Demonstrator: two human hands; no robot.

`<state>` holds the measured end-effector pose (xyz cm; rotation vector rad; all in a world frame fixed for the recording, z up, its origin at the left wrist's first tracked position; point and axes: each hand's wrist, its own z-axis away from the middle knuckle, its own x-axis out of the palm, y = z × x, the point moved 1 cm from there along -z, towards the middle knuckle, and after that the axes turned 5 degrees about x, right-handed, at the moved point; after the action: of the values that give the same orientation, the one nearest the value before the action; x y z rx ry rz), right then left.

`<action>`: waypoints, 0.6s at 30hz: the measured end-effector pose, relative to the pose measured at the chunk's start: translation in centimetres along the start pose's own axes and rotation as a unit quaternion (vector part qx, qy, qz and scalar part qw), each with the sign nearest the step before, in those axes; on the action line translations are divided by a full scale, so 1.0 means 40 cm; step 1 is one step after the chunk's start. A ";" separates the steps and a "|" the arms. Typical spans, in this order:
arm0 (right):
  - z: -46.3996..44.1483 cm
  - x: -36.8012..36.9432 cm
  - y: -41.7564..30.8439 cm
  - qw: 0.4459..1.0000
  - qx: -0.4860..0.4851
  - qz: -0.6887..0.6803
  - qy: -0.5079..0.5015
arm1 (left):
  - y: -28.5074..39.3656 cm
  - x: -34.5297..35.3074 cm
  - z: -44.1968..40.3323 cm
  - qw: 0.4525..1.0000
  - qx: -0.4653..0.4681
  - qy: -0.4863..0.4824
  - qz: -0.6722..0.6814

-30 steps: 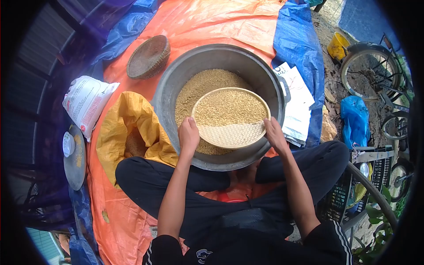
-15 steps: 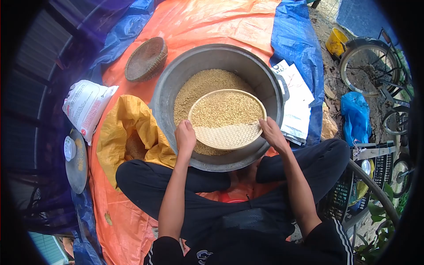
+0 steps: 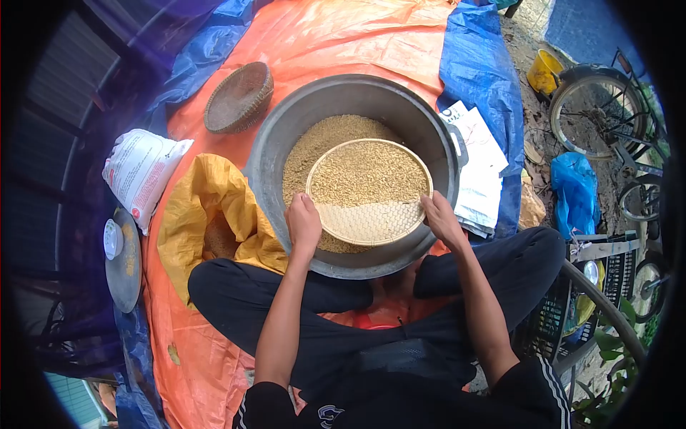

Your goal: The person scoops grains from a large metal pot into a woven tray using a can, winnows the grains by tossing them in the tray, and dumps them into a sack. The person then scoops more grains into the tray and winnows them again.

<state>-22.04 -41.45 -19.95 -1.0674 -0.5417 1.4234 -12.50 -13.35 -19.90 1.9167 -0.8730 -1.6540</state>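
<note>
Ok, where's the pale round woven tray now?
Just right of the head view's centre, the pale round woven tray is held at its rim by the left hand and the right hand, over the round grey basin.

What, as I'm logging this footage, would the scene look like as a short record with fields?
Left grip: closed on the woven tray's left rim
Right grip: closed on its right rim
Tray: held over a grey basin; grain on the far part, near part bare
Basin: more grain inside
Left of basin: open yellow sack, basket beyond it
Right of basin: flat white bags or sheets
Ground: orange tarp
</note>
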 end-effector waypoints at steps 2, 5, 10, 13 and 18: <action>0.006 0.005 -0.002 1.000 0.020 0.006 -0.013 | 0.008 -0.006 0.004 1.000 -0.011 -0.011 -0.003; 0.008 0.003 -0.004 0.992 -0.097 0.030 0.068 | 0.060 -0.014 0.007 0.995 0.033 0.077 0.051; -0.015 0.002 0.031 0.993 -0.092 0.050 0.062 | 0.044 -0.012 0.001 1.000 0.000 0.004 0.024; -0.016 -0.001 0.036 0.994 -0.069 0.056 0.058 | 0.023 0.003 0.003 1.000 0.016 0.006 0.025; 0.004 -0.005 0.001 0.994 -0.056 0.064 0.069 | 0.032 -0.007 0.008 0.999 0.012 0.014 0.026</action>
<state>-22.21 -41.61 -19.83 -1.2994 -0.4652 1.4311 -13.03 -14.02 -18.87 1.9123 -0.9280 -1.5900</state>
